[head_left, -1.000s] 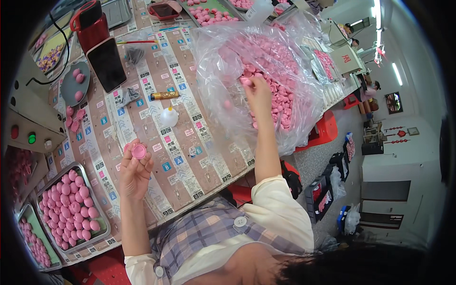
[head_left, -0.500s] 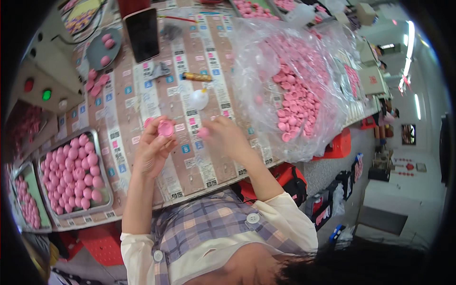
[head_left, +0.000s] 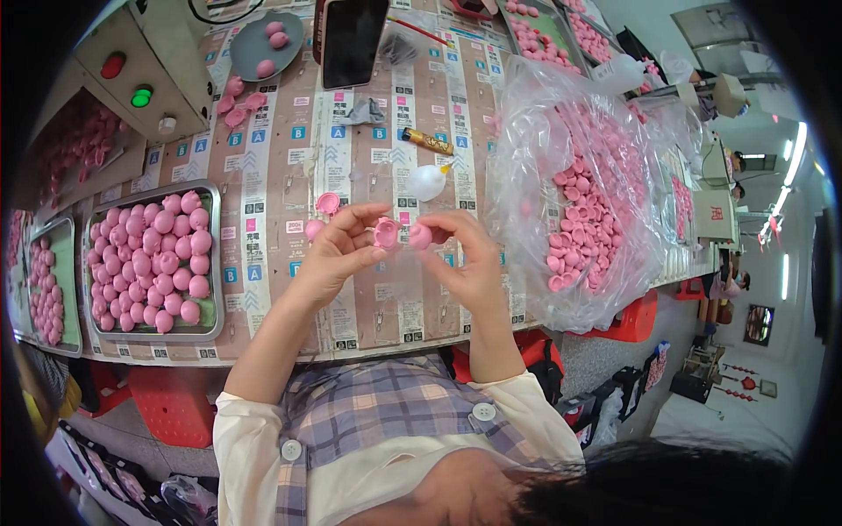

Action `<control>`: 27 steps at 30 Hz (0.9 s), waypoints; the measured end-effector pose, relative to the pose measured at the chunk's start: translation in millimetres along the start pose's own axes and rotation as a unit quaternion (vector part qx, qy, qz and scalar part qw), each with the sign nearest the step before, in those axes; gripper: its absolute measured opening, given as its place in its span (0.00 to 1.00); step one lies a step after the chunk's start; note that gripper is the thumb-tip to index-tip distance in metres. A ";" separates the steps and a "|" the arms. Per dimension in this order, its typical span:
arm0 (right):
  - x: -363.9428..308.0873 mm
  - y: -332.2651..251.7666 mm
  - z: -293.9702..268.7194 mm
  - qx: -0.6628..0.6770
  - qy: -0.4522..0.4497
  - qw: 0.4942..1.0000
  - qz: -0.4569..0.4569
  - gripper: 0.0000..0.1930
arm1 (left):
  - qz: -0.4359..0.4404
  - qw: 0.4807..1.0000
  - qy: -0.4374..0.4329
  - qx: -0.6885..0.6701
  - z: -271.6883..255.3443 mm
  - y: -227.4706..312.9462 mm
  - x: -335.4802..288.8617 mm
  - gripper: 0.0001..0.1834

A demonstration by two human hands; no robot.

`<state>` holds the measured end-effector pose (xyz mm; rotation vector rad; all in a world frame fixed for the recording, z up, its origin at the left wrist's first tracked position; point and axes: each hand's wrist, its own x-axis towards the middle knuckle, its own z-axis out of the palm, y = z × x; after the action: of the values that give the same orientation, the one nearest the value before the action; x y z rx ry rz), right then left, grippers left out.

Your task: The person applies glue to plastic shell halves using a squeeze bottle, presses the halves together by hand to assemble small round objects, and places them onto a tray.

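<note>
Over the table, my left hand (head_left: 338, 259) pinches a hollow pink half-shell (head_left: 386, 233) between thumb and fingers, its open side showing. Close beside it, a small rounded pink piece (head_left: 420, 235) is gripped in the fingertips of my right hand (head_left: 469, 263). The two pieces are nearly side by side; whether they touch I cannot tell. Next to my left hand lie an open pink shell (head_left: 327, 203) and another pink piece (head_left: 314, 230), partly hidden by the hand. Just beyond my hands rests a white squeeze bottle (head_left: 427, 182) with a yellow tip.
Pink balls fill a metal tray (head_left: 217, 289) at left. A clear plastic bag (head_left: 517, 175) of pink shells lies at right. Farther back are a yellow-brown tube (head_left: 427, 141), a phone (head_left: 353, 44) and a grey plate (head_left: 289, 57). A machine with a green button (head_left: 141, 96) stands at far left.
My right hand has brought its pink piece left, up to the half-shell in my left hand. My left hand has moved away from the loose shell, which now shows fully. The view has shifted.
</note>
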<state>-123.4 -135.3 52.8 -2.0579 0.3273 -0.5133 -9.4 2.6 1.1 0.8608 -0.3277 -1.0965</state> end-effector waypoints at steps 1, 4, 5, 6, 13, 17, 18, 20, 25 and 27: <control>1.5 -1.8 3.4 0.005 -0.013 1.000 -0.029 0.17 | 0.004 1.000 -0.011 0.017 -2.9 -3.1 0.1 0.24; 4.6 -3.7 13.1 0.001 -0.028 0.999 -0.020 0.17 | 0.031 0.998 -0.034 0.052 -6.8 -5.9 -0.3 0.22; 5.1 -4.1 13.2 -0.001 -0.031 0.999 -0.021 0.17 | 0.052 0.995 -0.049 0.071 -6.1 -6.3 -0.3 0.22; 5.4 -3.9 13.4 -0.005 -0.028 0.999 -0.025 0.17 | 0.053 0.995 -0.047 0.069 -4.8 -6.2 -0.3 0.22; 4.9 -0.7 16.5 0.008 -0.029 0.999 -0.019 0.18 | 0.137 0.975 -0.016 0.174 -3.4 -6.5 -0.9 0.19; 3.2 6.0 16.0 0.003 -0.046 0.999 -0.012 0.18 | 0.212 0.934 0.016 0.288 -3.2 -5.1 -1.1 0.19; 2.7 6.5 16.2 0.024 -0.051 0.998 0.004 0.18 | 0.213 0.933 0.018 0.288 -3.2 -4.1 -1.8 0.19; 0.8 9.5 15.3 0.043 -0.053 0.997 0.021 0.19 | 0.227 0.920 0.019 0.319 -2.2 -4.8 -2.5 0.20; -1.7 13.4 14.9 0.071 -0.016 0.997 0.018 0.17 | 0.222 0.907 0.016 0.357 1.8 -0.7 -5.4 0.23; -1.8 12.5 14.8 0.077 -0.021 0.997 0.020 0.17 | 0.219 0.902 0.017 0.373 2.4 1.0 -6.3 0.23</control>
<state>-118.2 -129.8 34.9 -1.9060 0.2934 -0.4559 -13.1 7.2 4.4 1.3938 -0.9024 -0.5139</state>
